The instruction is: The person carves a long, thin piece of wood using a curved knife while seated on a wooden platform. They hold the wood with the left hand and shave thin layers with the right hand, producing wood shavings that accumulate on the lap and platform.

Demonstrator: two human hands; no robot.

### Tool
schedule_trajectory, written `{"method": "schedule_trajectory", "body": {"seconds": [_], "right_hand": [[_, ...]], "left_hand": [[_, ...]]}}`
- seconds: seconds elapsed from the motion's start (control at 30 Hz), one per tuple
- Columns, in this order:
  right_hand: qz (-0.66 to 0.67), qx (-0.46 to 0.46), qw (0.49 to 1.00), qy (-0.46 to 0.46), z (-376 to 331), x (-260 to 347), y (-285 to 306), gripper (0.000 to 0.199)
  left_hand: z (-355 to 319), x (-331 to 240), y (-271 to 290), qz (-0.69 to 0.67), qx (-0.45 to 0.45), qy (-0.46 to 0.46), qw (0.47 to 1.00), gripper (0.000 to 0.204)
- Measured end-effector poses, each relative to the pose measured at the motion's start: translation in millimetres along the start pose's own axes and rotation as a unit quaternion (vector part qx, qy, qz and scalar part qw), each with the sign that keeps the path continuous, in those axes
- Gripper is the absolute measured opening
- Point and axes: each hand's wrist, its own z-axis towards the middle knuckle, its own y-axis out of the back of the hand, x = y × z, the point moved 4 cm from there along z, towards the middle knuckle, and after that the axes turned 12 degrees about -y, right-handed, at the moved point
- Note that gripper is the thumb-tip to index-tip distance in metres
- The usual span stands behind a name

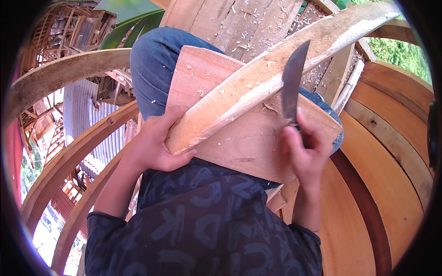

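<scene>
Wooden strip (256,80) gripped by left hand (161,143), dark knife (293,85) clasped in right hand (305,149)

Bright, diffuse daylight fills the view. The cut edge of the long, pale wooden piece (271,73) glares almost white, and the leafy green foliage (393,57) looks washed out. Between the curved brown wooden ribs (73,151), the lower-left background burns out, fringed violet at the rim. Shadows are soft; the bare right hand (307,145) blurs slightly. Fisheye distortion bends the edges inside a black, rounded border.
</scene>
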Motion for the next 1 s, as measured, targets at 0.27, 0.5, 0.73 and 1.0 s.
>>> {"method": "schedule_trajectory", "body": {"seconds": [0.27,0.5,0.73,1.0], "right_hand": [[-0.039,0.059,0.997,0.018,6.1,10.5,-6.4,0.029],[0.052,-0.014,0.998,0.028,12.2,26.3,-0.3,0.028],[-0.134,0.053,0.989,0.044,-5.0,14.8,-20.5,0.026],[-0.046,-0.032,0.998,0.011,3.1,3.9,2.4,0.030]], "left_hand": [[2.5,-4.5,2.4,0.009,0.008,-0.019,1.000,0.066],[3.1,-4.3,0.1,0.003,0.008,-0.026,1.000,0.066],[2.4,-4.0,2.0,0.007,0.005,-0.028,1.000,0.066],[2.9,-3.2,1.9,0.016,0.007,-0.033,0.999,0.067]]}}
